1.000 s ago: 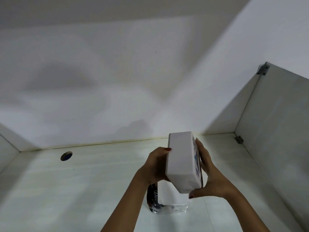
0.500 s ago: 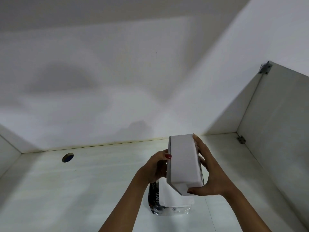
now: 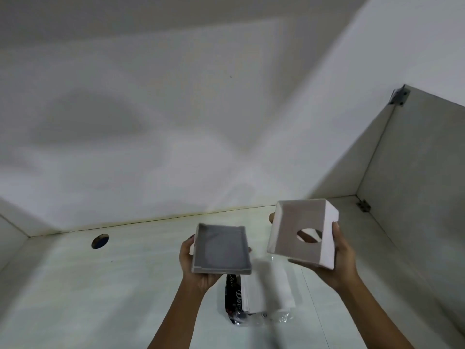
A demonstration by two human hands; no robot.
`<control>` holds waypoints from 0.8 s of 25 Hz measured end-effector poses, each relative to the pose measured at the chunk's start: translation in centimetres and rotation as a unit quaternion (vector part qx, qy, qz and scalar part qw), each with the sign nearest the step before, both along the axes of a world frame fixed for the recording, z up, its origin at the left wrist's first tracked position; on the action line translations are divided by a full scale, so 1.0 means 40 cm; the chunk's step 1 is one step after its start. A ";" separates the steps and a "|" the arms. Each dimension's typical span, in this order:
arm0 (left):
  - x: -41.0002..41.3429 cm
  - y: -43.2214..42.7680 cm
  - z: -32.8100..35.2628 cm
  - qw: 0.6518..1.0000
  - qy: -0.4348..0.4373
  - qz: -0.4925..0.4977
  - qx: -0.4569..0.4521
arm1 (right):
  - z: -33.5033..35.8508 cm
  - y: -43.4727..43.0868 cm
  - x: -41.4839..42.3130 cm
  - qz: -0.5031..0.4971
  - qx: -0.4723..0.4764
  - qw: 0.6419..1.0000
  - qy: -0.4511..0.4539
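Note:
The white box is now in two pieces, held apart above the pale desk [image 3: 100,285]. My left hand [image 3: 195,270] grips the flat tray-like lid [image 3: 221,249], its grey inside facing me. My right hand [image 3: 334,260] holds the deep box shell [image 3: 299,233], whose open side faces me and shows an oval hole in its far wall. Below both hands a clear plastic pack of white tissues [image 3: 259,295] with a dark printed end lies on the desk.
A round cable hole [image 3: 100,241] sits in the desk at the back left. White walls rise behind, and a side panel [image 3: 415,197] with metal brackets closes off the right edge.
The closed box held in both hands has been pulled apart. The lid went left with my left hand, the shell right with my right hand.

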State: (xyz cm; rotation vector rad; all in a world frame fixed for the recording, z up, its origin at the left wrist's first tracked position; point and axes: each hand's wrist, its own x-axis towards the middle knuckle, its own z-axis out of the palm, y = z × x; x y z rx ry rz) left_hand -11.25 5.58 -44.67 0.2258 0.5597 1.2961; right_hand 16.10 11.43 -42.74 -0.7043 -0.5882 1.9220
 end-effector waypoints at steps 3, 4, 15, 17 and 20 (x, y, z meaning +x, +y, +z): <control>-0.024 -0.002 -0.055 0.988 0.078 0.110 -0.072 | -0.096 0.012 -0.007 0.040 -0.089 0.995 0.034; -0.031 -0.003 -0.067 0.980 0.099 0.133 -0.106 | -0.116 0.010 -0.010 0.057 -0.100 0.993 0.038; -0.074 0.078 -0.256 0.824 0.300 0.256 -0.406 | -0.266 0.090 0.029 -0.131 -0.185 0.954 -0.194; -0.087 0.088 -0.287 0.797 0.351 0.251 -0.423 | -0.285 0.109 0.045 -0.130 -0.189 0.937 -0.265; -0.106 0.100 -0.312 0.732 0.486 0.164 -0.449 | -0.317 0.134 0.072 -0.121 -0.187 0.902 -0.370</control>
